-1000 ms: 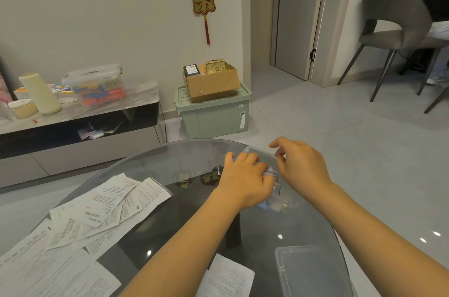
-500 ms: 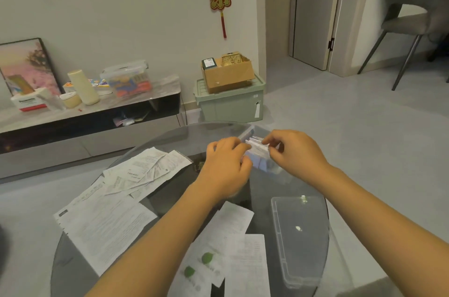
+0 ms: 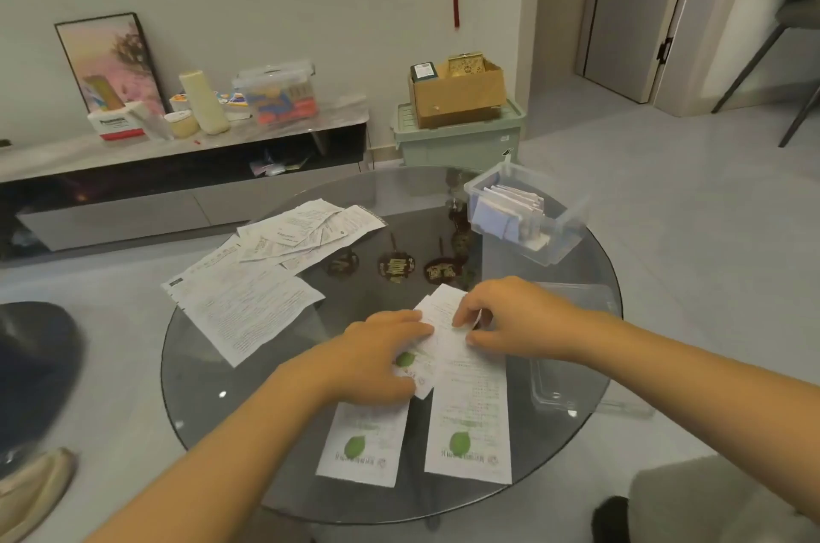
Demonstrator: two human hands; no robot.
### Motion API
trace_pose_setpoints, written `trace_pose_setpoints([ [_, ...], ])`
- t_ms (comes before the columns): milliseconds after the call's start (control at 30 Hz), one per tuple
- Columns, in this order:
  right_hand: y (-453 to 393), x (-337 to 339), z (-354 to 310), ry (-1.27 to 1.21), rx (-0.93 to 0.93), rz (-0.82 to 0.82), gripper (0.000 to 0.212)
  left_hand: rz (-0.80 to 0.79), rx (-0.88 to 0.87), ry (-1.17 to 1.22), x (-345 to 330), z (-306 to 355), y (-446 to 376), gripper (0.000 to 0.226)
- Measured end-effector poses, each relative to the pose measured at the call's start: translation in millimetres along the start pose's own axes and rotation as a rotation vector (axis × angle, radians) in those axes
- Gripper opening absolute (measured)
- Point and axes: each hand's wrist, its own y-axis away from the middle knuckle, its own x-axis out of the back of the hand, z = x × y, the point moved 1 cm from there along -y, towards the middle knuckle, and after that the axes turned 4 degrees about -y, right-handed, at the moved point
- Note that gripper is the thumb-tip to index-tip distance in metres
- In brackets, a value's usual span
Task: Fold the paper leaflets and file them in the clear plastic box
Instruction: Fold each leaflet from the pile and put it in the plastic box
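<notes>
Both hands have left the box (image 3: pixel 557 247) and come down to the near leaflets. Left hand (image 3: pixel 377 358) lies flat with straight fingers on one leaflet (image 3: pixel 437 336); right hand (image 3: pixel 517 318) pinches its far edge. Two more leaflets (image 3: pixel 470 418) lie nearer. Folded ones stand in the box at the table's (image 3: pixel 213 387) far right, lid (image 3: pixel 572 365) beside.

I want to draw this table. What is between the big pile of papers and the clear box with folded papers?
In the head view, three dark ornaments show through the glass table between the paper pile and the clear box.
</notes>
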Motion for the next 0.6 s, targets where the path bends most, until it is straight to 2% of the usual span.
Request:
trace_pose_setpoints([
  [100,1,-5,-3,0.061,0.026,-0.064,0.032,-0.028,-0.027,-0.014,-6,-8,5,0.076],
  [167,2,-7,-4,0.113,0.041,-0.103,0.044,-0.005,-0.022,0.000,-8,-11,6,0.075],
  [267,2,-14,-5,0.223,0.073,-0.190,0.070,0.075,0.002,-0.011,-10,-11,8,0.070],
  [367,1,-20,-6,0.272,0.048,-0.233,0.081,0.170,0.004,-0.084,-9,-7,8,0.061],
  [467,-5,-19,-4,0.257,0.029,-0.157,0.079,0.258,-0.010,-0.182,-7,-5,8,0.051],
  [600,-14,-13,-4,0.284,-0.011,-0.051,0.084,0.295,-0.020,-0.281,-5,-6,7,0.051],
])
